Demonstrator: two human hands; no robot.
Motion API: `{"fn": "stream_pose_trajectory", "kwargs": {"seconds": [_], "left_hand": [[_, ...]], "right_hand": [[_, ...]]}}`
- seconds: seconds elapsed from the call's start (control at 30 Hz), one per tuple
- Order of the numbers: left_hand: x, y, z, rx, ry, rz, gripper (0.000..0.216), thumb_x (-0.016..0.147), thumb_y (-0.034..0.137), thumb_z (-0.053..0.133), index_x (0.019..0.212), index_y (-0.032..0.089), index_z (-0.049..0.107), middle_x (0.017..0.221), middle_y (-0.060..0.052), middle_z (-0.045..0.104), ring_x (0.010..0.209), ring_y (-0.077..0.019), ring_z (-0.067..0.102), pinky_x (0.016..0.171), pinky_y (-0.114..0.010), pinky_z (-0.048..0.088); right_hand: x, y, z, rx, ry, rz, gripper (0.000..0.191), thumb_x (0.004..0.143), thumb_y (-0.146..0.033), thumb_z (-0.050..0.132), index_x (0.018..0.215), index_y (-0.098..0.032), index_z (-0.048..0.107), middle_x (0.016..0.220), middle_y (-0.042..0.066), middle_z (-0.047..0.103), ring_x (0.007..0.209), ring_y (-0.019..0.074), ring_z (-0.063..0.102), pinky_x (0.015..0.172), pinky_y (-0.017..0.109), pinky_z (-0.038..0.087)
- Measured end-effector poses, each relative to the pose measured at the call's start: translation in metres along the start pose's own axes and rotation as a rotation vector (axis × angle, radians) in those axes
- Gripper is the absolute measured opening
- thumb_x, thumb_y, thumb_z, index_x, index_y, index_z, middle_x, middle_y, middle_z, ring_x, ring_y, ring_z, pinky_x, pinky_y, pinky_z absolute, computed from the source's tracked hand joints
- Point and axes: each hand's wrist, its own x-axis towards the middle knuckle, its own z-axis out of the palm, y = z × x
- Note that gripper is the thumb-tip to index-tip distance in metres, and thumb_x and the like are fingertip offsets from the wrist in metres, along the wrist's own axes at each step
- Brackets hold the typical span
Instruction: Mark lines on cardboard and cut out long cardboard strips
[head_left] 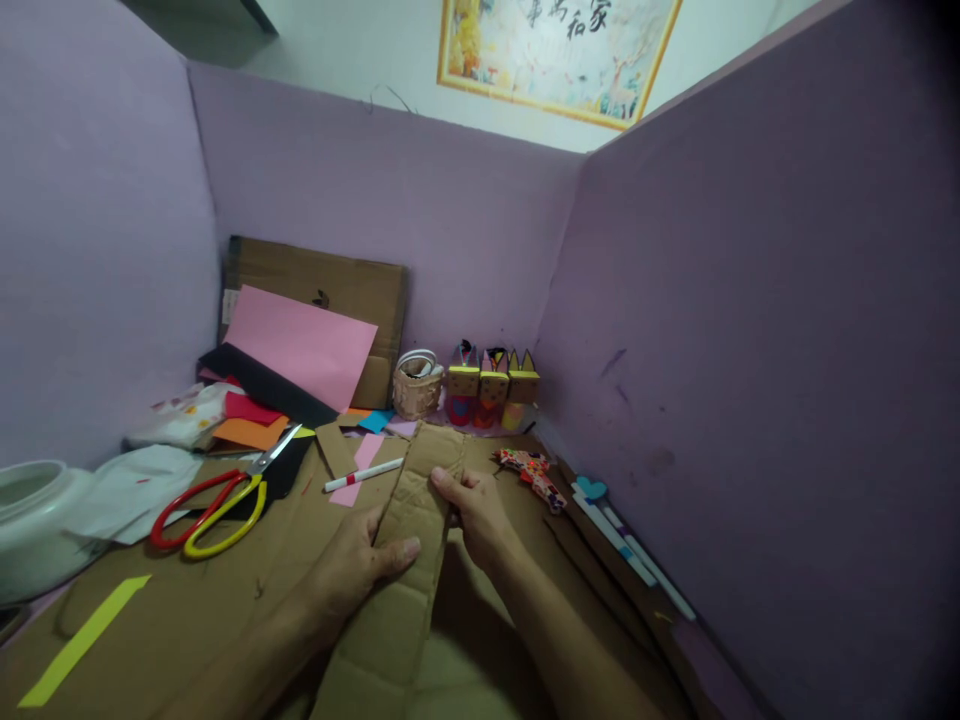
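A long, creased strip of brown cardboard [405,600] is held up in front of me, its far end narrower to my eye. My left hand [367,560] grips its left edge, thumb flat across the face and fingers behind. Higher up, my right hand [472,505] pinches the right edge, thumb on top; its other fingers are partly hidden. Just beyond the left hand lies a white marker [364,475] with a red band, across a pink paper strip [367,455]. Scissors [225,505] with one red and one yellow handle rest open to the left.
Purple panels [390,200] enclose the work surface. A white jar [37,530] and yellow paper strip [82,645] are at left. Pink paper [300,345] leans on a cardboard sheet [382,320] behind. A small basket [418,388] and decorated cups [491,395] stand at the back; white sticks [615,535] lie right.
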Motion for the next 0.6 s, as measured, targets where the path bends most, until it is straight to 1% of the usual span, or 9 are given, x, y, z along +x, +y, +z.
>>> {"fn": "stream_pose_trajectory", "kwargs": {"seconds": [0.1, 0.17, 0.23, 0.33, 0.43, 0.5, 0.6], "left_hand": [[0.0, -0.007, 0.001, 0.033, -0.033, 0.021, 0.061, 0.064, 0.041, 0.077, 0.114, 0.011, 0.06, 0.091, -0.009, 0.072, 0.082, -0.0255, 0.066, 0.076, -0.036, 0.052], [-0.001, -0.01, 0.004, 0.084, -0.052, 0.029, 0.05, 0.065, 0.04, 0.074, 0.104, 0.011, 0.062, 0.087, -0.007, 0.07, 0.077, -0.0236, 0.064, 0.071, -0.034, 0.05], [-0.003, -0.01, 0.008, 0.137, -0.049, 0.058, 0.042, 0.066, 0.038, 0.072, 0.096, 0.01, 0.063, 0.084, -0.006, 0.069, 0.077, -0.0225, 0.063, 0.069, -0.031, 0.049], [-0.006, -0.007, 0.013, 0.194, -0.019, 0.064, 0.04, 0.067, 0.035, 0.07, 0.099, 0.011, 0.064, 0.085, -0.005, 0.069, 0.078, -0.0224, 0.063, 0.069, -0.031, 0.049], [-0.008, -0.006, 0.014, 0.184, -0.012, 0.049, 0.046, 0.066, 0.04, 0.07, 0.102, 0.011, 0.065, 0.091, -0.007, 0.071, 0.081, -0.0238, 0.064, 0.069, -0.031, 0.05], [-0.009, -0.007, 0.014, 0.14, -0.033, 0.028, 0.05, 0.065, 0.044, 0.071, 0.102, 0.011, 0.066, 0.093, -0.008, 0.072, 0.084, -0.025, 0.065, 0.069, -0.031, 0.051], [-0.012, -0.009, 0.015, 0.124, -0.081, 0.032, 0.054, 0.066, 0.042, 0.071, 0.11, 0.012, 0.064, 0.101, -0.008, 0.072, 0.09, -0.0266, 0.066, 0.073, -0.032, 0.052]], "right_hand": [[-0.004, -0.003, 0.005, 0.091, -0.021, -0.005, 0.036, 0.055, -0.041, 0.085, 0.075, -0.015, 0.071, 0.068, 0.002, 0.073, 0.055, 0.0141, 0.063, 0.056, 0.025, 0.05], [-0.006, -0.004, 0.008, 0.149, -0.029, 0.002, 0.039, 0.054, -0.038, 0.084, 0.083, -0.016, 0.071, 0.074, 0.003, 0.075, 0.062, 0.0179, 0.067, 0.063, 0.03, 0.054], [-0.008, -0.003, 0.01, 0.191, -0.018, 0.011, 0.039, 0.054, -0.035, 0.083, 0.086, -0.016, 0.071, 0.075, 0.003, 0.075, 0.066, 0.0209, 0.069, 0.066, 0.033, 0.056], [-0.007, -0.001, 0.01, 0.234, 0.012, 0.013, 0.038, 0.054, -0.03, 0.083, 0.086, -0.017, 0.07, 0.076, 0.004, 0.076, 0.075, 0.0246, 0.071, 0.073, 0.037, 0.057], [-0.007, 0.001, 0.008, 0.262, 0.025, 0.013, 0.038, 0.057, -0.031, 0.082, 0.091, -0.018, 0.069, 0.08, 0.004, 0.076, 0.08, 0.0266, 0.071, 0.077, 0.04, 0.057], [-0.006, 0.001, 0.006, 0.268, 0.023, 0.018, 0.04, 0.058, -0.03, 0.081, 0.093, -0.019, 0.069, 0.081, 0.004, 0.077, 0.081, 0.0274, 0.072, 0.078, 0.041, 0.057], [-0.005, 0.001, 0.003, 0.262, 0.028, 0.022, 0.041, 0.057, -0.028, 0.083, 0.095, -0.02, 0.069, 0.083, 0.004, 0.077, 0.084, 0.0284, 0.072, 0.079, 0.042, 0.057]]}}
